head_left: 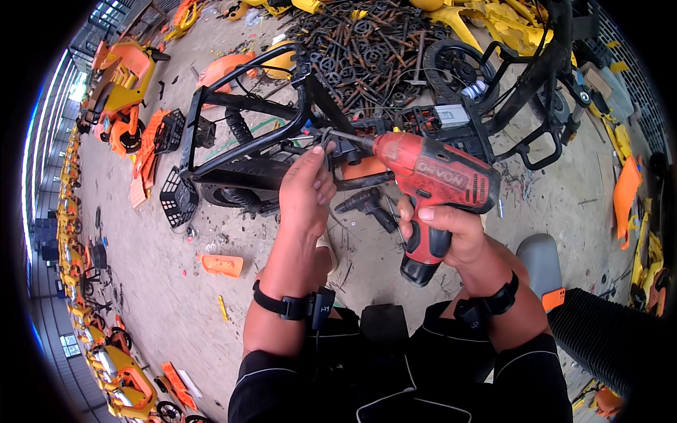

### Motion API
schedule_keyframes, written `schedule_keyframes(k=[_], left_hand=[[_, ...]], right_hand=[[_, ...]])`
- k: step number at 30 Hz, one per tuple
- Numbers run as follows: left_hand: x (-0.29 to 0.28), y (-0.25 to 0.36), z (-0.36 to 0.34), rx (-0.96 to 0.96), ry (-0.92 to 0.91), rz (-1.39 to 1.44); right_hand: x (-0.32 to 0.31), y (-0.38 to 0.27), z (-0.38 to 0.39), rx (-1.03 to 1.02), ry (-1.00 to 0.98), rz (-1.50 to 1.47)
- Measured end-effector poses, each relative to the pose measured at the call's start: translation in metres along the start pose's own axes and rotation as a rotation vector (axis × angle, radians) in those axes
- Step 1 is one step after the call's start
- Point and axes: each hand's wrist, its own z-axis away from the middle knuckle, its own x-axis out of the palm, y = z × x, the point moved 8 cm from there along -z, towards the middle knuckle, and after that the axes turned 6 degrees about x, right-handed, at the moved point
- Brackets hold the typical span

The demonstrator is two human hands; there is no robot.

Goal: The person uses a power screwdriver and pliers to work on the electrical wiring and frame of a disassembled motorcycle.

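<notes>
My right hand [448, 229] grips a red and black cordless driver [437, 180], whose long bit points left into the black tubular bike frame [240, 166]. My left hand [307, 183] has its fingers curled up at the bit's tip, pinching a small dark piece among the frame's fittings that I cannot make out. Behind the driver lie the frame's exposed electrical parts, including a silver box [451, 115]. A second, dark cordless drill [370, 208] lies on the concrete floor just below the frame, between my two hands.
A heap of rusty metal parts [352, 60] lies beyond the frame, yellow panels [501, 28] behind it. Orange-yellow bikes [116, 81] line the left. A black crate [176, 197] and orange piece [222, 264] lie left. A grey seat [536, 257] and black corrugated hose [599, 338] are right.
</notes>
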Motion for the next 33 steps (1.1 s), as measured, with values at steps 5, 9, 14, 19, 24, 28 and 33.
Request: schedule_keyframes(k=[5, 9, 14, 19, 24, 28, 33], left_hand=[[0.002, -0.002, 0.0, 0.0, -0.015, -0.001], [0.004, -0.002, 0.0, 0.005, -0.022, -0.003], [0.006, -0.003, -0.001, 0.001, -0.042, -0.007], [0.007, -0.002, -0.003, -0.009, -0.045, -0.016], [0.008, -0.002, -0.009, -0.015, -0.049, -0.019], [0.009, 0.001, -0.014, -0.008, -0.053, -0.007], [0.006, 0.004, -0.017, -0.014, -0.035, 0.011]], right_hand=[[-0.001, -0.002, 0.001, -0.003, 0.009, 0.02], [0.0, -0.004, 0.002, 0.003, 0.015, 0.032], [-0.002, -0.003, 0.002, -0.003, -0.004, 0.033], [0.003, -0.004, 0.001, -0.003, -0.034, 0.019], [0.0, -0.002, -0.002, 0.019, -0.024, 0.028], [0.0, -0.001, -0.006, 0.029, -0.032, 0.041], [0.0, 0.005, -0.01, 0.072, -0.008, 0.103]])
